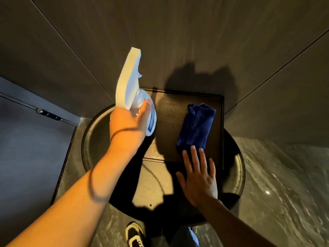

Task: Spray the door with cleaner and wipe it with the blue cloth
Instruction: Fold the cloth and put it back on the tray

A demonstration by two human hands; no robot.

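Note:
My left hand (127, 124) is shut around a white spray bottle (131, 86), held up off the table with its nozzle pointing up toward the dark wall panels (178, 32). A folded blue cloth (196, 126) lies on a dark wooden tray (167, 122). My right hand (198, 177) is flat and open, fingers spread, with the fingertips touching the near end of the cloth. A grey door (26, 148) with a latch (48, 114) shows at the left.
The tray rests on a round dark table (92, 138) pushed against the wall. Marble floor (284, 184) lies to the right and below. My black-and-white shoe (135, 234) stands under the table's near edge.

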